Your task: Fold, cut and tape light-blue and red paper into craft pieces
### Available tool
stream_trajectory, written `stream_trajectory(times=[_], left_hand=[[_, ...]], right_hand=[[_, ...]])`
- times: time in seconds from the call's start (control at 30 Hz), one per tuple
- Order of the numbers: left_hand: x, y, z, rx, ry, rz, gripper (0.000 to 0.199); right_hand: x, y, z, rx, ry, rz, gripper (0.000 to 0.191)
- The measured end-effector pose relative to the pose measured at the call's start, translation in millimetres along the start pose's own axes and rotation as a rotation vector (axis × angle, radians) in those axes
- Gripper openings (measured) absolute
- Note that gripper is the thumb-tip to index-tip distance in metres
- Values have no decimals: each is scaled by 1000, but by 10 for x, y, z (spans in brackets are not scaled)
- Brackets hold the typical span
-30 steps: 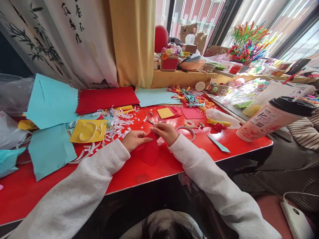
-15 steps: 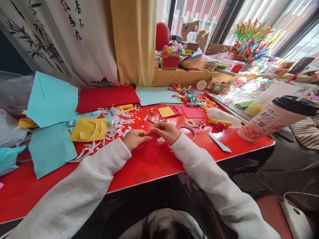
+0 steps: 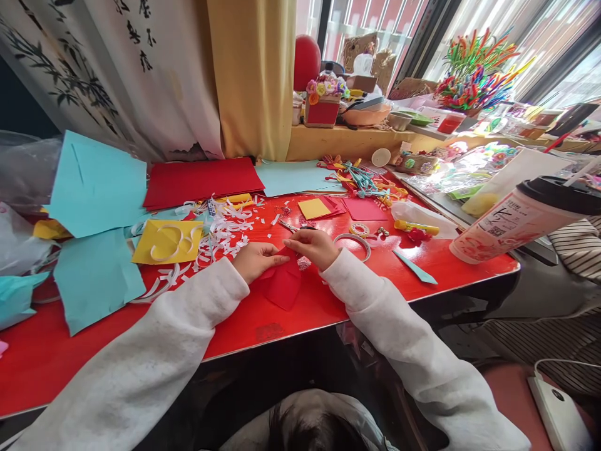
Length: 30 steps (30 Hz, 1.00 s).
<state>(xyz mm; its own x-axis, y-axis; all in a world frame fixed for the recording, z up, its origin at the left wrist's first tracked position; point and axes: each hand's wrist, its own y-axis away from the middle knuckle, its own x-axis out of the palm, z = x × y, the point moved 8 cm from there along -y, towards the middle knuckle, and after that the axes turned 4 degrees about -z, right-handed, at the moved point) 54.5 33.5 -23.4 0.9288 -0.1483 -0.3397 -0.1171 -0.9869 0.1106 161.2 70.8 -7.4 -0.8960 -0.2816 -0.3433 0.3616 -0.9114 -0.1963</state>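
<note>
Between my two hands is a piece of folded red paper (image 3: 284,287), its lower part spreading down over the table's front half. My left hand (image 3: 257,260) pinches it from the left side, thumb and fingers together. From the right, my right hand (image 3: 315,248) pinches the upper edge, close to my left fingertips. Just behind the right hand lie scissors (image 3: 288,227), partly hidden by it. A roll of tape (image 3: 353,245) rests right of that hand, and a smaller tape roll (image 3: 359,230) sits behind it.
Yellow and red paper squares (image 3: 313,208) lie behind my hands. White paper shreds (image 3: 228,228) and blue sheets (image 3: 96,282) cover the left side. A yellow glue stick (image 3: 416,227), a blue paper strip (image 3: 416,267) and a lidded drink cup (image 3: 504,219) stand or lie rightward.
My hands keep their pinch on the red paper and have barely moved. The paper's lower flap has shifted slightly, and the whole view has tilted a little.
</note>
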Motion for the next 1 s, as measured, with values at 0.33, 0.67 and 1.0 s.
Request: stream_trajectory(times=[0.33, 0.67, 1.0], left_hand=[[26, 4, 24, -52, 95, 53, 33], [212, 88, 77, -215, 283, 294, 29], [-29, -14, -61, -13, 46, 88, 31]], right_hand=[[-157, 18, 103, -173, 335, -185, 25], [-269, 28, 213, -201, 447, -283, 18], [-37, 50, 286, -279, 261, -74, 20]])
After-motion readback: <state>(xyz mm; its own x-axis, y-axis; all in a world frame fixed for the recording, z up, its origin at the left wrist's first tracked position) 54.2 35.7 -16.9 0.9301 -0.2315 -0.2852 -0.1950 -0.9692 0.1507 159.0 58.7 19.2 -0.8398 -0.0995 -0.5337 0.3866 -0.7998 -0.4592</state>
